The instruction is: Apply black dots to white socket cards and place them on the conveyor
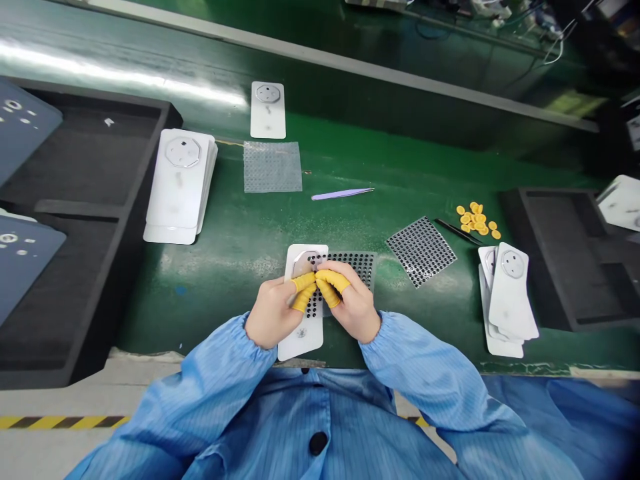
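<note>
My left hand (274,310) and my right hand (356,305), with yellow finger cots on thumb and index finger, meet fingertip to fingertip. They pinch over a clear sheet of black dots (361,267), which my right hand grips. Whatever is between my left fingertips is too small to make out. Beneath the sheet's left part lies a white phone-shaped panel (300,343) with a round camera ring at its top, partly covered by my hands. A second dotted sheet (421,251) rests to the right.
Stacks of white panels stand left (175,187) and right (510,300); a single panel (268,120) lies at the back near bubble wrap (273,168). Purple tweezers (343,194), black tweezers (457,231) and yellow finger cots (479,219) lie around. Black trays (145,180) (545,267) flank the bench.
</note>
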`<state>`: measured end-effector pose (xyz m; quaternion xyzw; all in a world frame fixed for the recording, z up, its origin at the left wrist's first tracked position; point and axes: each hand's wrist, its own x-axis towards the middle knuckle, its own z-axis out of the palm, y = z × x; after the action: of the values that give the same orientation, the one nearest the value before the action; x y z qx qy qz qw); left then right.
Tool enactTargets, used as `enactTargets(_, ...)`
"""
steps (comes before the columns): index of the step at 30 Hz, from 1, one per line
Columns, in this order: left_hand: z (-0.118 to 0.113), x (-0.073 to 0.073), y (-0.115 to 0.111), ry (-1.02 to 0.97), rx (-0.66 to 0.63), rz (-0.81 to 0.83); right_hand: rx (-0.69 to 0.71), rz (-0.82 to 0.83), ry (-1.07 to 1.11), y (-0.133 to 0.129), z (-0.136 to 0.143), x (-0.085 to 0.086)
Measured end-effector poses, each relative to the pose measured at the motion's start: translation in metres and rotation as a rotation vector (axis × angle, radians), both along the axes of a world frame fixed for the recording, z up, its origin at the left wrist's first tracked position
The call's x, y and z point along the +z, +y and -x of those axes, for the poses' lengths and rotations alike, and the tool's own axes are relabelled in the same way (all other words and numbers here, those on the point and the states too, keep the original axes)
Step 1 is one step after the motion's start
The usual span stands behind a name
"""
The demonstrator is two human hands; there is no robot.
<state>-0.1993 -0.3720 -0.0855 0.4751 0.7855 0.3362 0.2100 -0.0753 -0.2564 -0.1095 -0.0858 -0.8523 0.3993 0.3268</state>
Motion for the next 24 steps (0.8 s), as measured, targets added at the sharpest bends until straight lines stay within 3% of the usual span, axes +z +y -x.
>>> enactTargets(3, -0.001, -0.001, 0.000, 0.018, -0.019, -0.032, -0.013, -0.005, -0.009, -0.002, 0.000, 0.001)
enactTargets(10, 0.007, -0.007, 0.002, -0.199, 0.007, -0.041, -0.126, 0.260, -0.089, 0.005, 0.007, -0.002)
enactTargets(14, 0.025, 0.003, -0.015, -0.475, 0.144, -0.108, -0.161, 0.111, -0.072, 0.008, 0.004, -0.001)
enactTargets(18, 0.021, 0.028, -0.034, -0.672, 0.366, -0.329, -0.161, -0.086, 0.012, 0.007, 0.004, 0.017)
enactTargets(21, 0.003, 0.045, -0.036, -0.719, 0.400, -0.394, -0.145, -0.192, 0.095, 0.001, 0.009, 0.034)
enactTargets(24, -0.016, 0.052, -0.032, -0.679, 0.334, -0.436, -0.083, -0.264, 0.121, -0.004, 0.013, 0.046)
